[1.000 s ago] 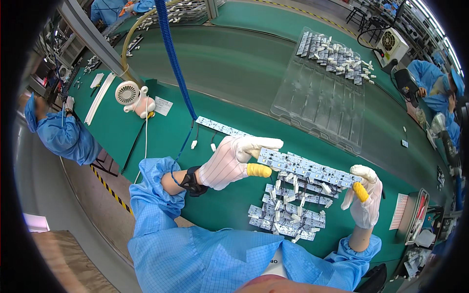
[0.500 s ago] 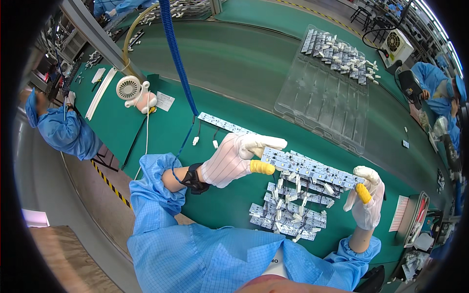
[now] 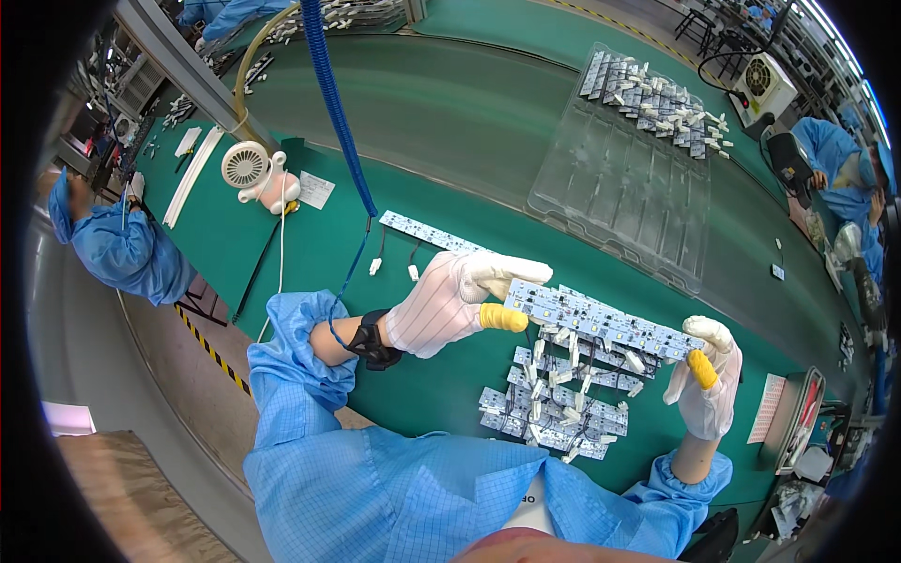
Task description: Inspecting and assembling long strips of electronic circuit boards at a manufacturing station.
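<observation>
A white LED circuit board strip (image 3: 601, 321) is held up, slightly slanted, between my two gloved hands. My left hand (image 3: 446, 305) is closed on its left end, a yellow cover on the thumb. At the other end, my right hand (image 3: 706, 385) pinches the board, also with a yellow-covered digit. Beneath the held board lies a pile of similar strips (image 3: 554, 418) with white connectors (image 3: 571, 413) and dark wires. Another strip (image 3: 427, 231) lies beyond my left hand, partly hidden by it, two wired connectors hanging toward me.
A clear plastic tray (image 3: 615, 183) holds more boards at its far end. A coiled blue hose (image 3: 330, 113) hangs beside a small fan (image 3: 249, 169). At right stands a metal bin (image 3: 798, 422). Co-workers in blue sit at left (image 3: 127, 249) and far right (image 3: 826, 155).
Both hands and the held board have shifted very slightly to the right. The grip at each end looks the same.
</observation>
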{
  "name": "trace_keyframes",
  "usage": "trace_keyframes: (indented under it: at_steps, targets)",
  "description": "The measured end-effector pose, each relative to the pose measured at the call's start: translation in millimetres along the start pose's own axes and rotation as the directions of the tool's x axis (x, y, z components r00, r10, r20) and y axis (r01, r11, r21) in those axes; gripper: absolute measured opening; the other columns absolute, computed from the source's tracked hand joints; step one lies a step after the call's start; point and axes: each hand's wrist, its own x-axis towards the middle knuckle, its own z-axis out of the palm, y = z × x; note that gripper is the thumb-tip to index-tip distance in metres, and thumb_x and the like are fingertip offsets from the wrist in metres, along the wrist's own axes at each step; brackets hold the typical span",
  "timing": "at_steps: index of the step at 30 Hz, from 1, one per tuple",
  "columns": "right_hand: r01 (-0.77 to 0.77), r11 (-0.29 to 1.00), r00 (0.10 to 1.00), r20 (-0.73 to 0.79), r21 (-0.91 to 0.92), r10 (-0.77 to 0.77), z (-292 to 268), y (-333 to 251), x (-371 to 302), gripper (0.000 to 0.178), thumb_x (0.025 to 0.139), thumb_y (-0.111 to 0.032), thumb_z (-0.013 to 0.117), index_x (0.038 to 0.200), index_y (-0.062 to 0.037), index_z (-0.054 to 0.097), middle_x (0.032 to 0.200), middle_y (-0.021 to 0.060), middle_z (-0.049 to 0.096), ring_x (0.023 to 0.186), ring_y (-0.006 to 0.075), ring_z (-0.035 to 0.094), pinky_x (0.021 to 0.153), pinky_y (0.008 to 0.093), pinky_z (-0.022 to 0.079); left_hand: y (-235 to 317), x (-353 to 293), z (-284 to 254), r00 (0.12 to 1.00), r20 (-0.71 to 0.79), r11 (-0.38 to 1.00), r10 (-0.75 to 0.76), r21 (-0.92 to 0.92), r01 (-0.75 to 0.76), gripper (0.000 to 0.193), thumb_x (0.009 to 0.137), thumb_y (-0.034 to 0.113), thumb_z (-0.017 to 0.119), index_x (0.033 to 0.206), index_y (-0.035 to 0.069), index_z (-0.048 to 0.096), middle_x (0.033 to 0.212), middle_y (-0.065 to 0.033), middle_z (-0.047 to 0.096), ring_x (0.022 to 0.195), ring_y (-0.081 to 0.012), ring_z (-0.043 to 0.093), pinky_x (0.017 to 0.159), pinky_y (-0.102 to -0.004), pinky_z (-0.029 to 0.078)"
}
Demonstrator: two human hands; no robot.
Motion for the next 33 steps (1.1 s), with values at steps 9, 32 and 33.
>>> trace_keyframes:
  at_steps: [9,32,33]
  targets:
    - [0.006,0.996,1.0,0.004,0.086,-0.006,2.3,-2.0,2.4,0.042,0.085,-0.017,0.062,0.117,0.0054,0.048,0.076,0.0131,0.062,0.044,0.016,0.056,0.041,0.0226,0.043,-2.3,3.6,-0.9,0.996,0.021,0.995,0.089,0.047,-0.089,0.047,0.072,0.027,0.075,0.11,0.002,0.062,0.093,-0.0094,0.069,0.08,-0.0194,0.066,0.074,-0.0287,0.051]
    - [-0.017,1.0,0.999,-0.032,0.015,0.017,-5.4,1.7,2.5,0.045,0.085,-0.019,0.061,0.117,0.0079,0.047,0.076,0.0145,0.062,0.041,0.0149,0.054,0.04,0.0204,0.04,-10.0,-4.2,3.1,0.999,0.024,0.991,0.048,-0.128,-0.044,0.052,0.069,0.02,0.081,0.109,-0.006,0.061,0.104,-0.0126,0.065,0.089,-0.015,0.063,0.078,-0.0268,0.051]
    - [0.008,1.0,1.0,-0.01,0.023,-0.008,-6.2,1.4,2.1,0.051,0.083,-0.024,0.062,0.118,0.0091,0.046,0.075,0.0149,0.062,0.043,0.015,0.055,0.042,0.0208,0.042,-9.1,-3.6,2.8,0.999,0.026,0.99,0.046,-0.132,-0.043,0.052,0.069,0.02,0.081,0.109,-0.006,0.061,0.104,-0.0126,0.065,0.089,-0.015,0.063,0.078,-0.0268,0.051]
